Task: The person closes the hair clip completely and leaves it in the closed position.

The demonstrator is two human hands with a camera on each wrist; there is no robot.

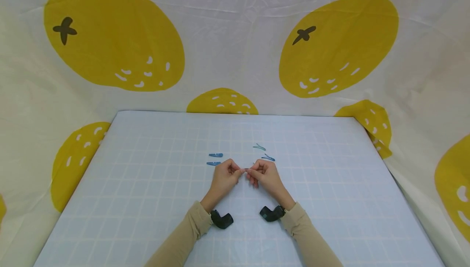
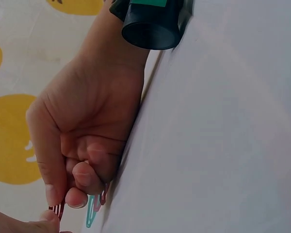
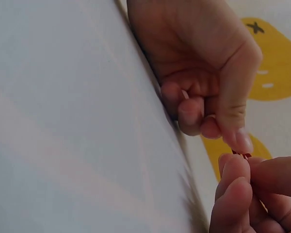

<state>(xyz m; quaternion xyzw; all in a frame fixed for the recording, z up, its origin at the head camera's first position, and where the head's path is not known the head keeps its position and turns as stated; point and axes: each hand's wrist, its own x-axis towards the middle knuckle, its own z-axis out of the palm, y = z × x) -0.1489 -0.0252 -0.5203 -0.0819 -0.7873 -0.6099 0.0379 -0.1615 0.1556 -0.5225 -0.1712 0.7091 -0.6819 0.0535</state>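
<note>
Both hands meet above the table, thumbs toward each other. Between the fingertips of the left hand (image 1: pixel 225 178) (image 2: pixel 87 111) and those of the right hand (image 1: pixel 269 176) (image 3: pixel 199 53) is a small dark red hair clip (image 2: pixel 58 210) (image 3: pixel 242 154), pinched from both sides. Fingers cover most of it, so whether it is snapped or unsnapped I cannot tell. Beyond the left hand lie two blue clips (image 1: pixel 216 155) (image 1: pixel 213 163). Past the right hand are a teal clip (image 1: pixel 259 147) and a blue clip (image 1: pixel 268 157), both with their parts spread.
A pale checked cloth covers the table (image 1: pixel 128 201). In the left wrist view, a teal clip (image 2: pixel 90 211) and a reddish clip (image 2: pixel 104 194) show below the left hand's fingers. A white curtain (image 1: pixel 231 34) with yellow fruit shapes hangs behind the table.
</note>
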